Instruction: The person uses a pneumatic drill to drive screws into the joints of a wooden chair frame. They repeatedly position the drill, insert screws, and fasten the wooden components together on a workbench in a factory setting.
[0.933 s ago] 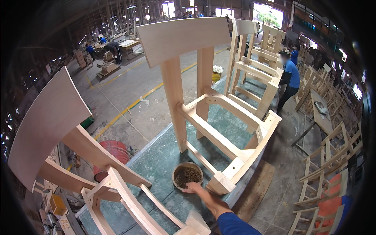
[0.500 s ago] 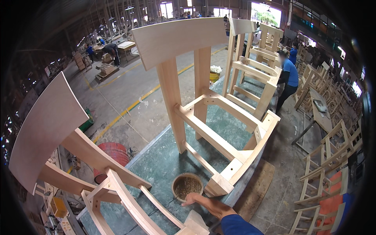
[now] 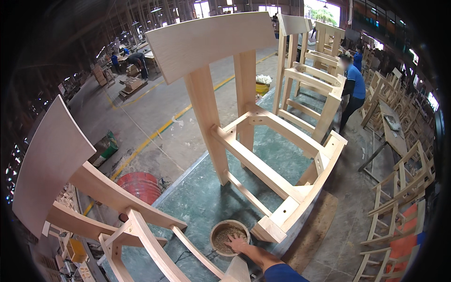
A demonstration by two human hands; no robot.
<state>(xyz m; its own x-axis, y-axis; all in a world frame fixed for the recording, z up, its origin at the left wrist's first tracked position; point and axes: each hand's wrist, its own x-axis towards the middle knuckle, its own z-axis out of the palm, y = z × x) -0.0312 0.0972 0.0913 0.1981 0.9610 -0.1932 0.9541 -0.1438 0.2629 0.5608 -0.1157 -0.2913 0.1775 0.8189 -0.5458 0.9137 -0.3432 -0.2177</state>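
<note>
The person's right hand (image 3: 236, 243) reaches into a round bowl (image 3: 230, 222) with a tan rim, which sits on the green tabletop (image 3: 197, 190) between two pale wooden chair frames. Its grip is apart: the fingers spread over the bowl's contents. The fill is a layer of small brownish pieces (image 3: 221, 238), too fine to identify, and part of it is covered by the hand. Whether any piece is caught under the fingertips cannot be told. The blue sleeve (image 3: 284, 272) is cut off by the lower edge, and the left hand lies outside the view, so its grip cannot be told.

The left chair frame (image 3: 155, 249) is cropped at the bottom; one of its blocky ends stands close to the bowl and the wrist. The middle chair frame (image 3: 258, 167) stands upright, a front corner near the bowl's right side.

Beyond the tabletop, a red drum (image 3: 139, 188) is partly hidden by the left frame. A green bin (image 3: 109, 145) holds something dark and unclear. A yellow bucket (image 3: 262, 88), half behind the middle frame, is topped with white material. A yellow box (image 3: 76, 250) shows at lower left, its inside hard to make out. A co-worker (image 3: 355, 87) in blue stands at the far chairs, hands obscured.
</note>
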